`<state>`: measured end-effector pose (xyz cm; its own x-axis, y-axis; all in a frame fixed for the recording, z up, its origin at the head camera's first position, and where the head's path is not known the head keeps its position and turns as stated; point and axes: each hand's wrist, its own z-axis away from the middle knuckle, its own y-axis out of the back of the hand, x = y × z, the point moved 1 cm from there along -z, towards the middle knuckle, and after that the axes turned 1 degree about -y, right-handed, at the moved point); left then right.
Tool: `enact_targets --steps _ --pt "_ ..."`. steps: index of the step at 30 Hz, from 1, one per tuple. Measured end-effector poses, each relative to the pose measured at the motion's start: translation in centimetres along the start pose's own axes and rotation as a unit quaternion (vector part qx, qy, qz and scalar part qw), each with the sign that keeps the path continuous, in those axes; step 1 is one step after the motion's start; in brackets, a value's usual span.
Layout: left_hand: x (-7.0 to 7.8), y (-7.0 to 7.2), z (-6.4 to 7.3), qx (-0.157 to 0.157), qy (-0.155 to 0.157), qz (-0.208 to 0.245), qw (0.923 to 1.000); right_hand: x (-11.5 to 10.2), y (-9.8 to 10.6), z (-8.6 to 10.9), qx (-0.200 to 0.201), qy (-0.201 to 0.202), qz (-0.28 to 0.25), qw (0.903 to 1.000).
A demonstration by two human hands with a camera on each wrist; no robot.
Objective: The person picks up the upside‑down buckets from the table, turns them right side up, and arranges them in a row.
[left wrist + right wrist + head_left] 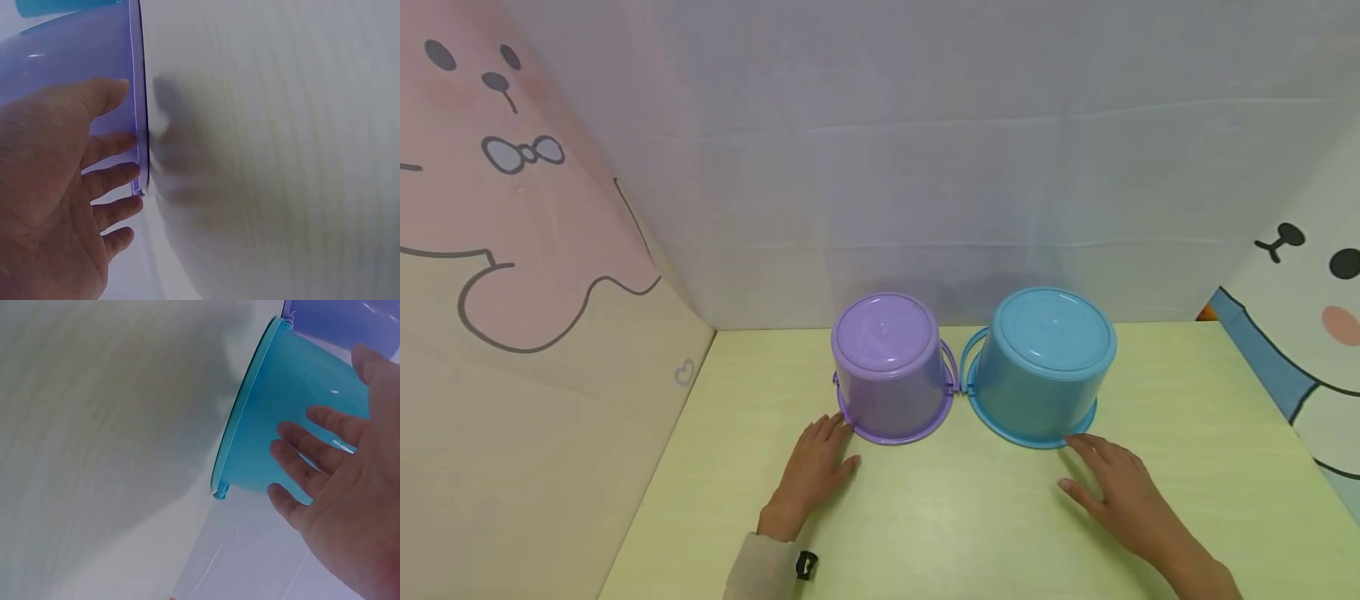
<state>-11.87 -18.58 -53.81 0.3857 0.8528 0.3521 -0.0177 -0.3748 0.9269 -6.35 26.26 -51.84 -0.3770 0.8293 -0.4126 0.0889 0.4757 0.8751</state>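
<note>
Beside the upturned purple bucket [891,367] and blue bucket [1048,367], the left hand [811,468] and right hand [1126,502] have relaxed, released fingers [300,468].

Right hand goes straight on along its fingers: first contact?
Likely the upturned blue bucket, low near its rim. The right hand looks very close; whether it already touches is unclear.

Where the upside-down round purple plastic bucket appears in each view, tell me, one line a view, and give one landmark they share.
Head: the upside-down round purple plastic bucket stands just below the centre.
Left wrist: upper left, partly hidden by the left hand.
Right wrist: top right corner, cut off by the frame.
Shared landmark: the round blue plastic bucket, in all three views, though only a sliver shows in the left wrist view.
</note>
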Motion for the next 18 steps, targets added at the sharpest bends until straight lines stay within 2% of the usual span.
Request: enact_targets --steps 4,12,18 --pt "0.0 -0.1 0.1 0.003 -0.011 -0.006 0.9999 -0.9 -0.3 -0.3 0.002 0.018 -0.006 0.9998" --pt "0.5 -0.1 0.1 -0.003 -0.016 -0.017 0.9997 -2.6 -1.6 -0.9 0.021 0.078 -0.013 0.9967" --pt "0.8 0.2 0.2 0.017 -0.033 -0.029 0.9989 -3.9 -2.6 -1.9 0.029 0.114 -0.016 0.9929"
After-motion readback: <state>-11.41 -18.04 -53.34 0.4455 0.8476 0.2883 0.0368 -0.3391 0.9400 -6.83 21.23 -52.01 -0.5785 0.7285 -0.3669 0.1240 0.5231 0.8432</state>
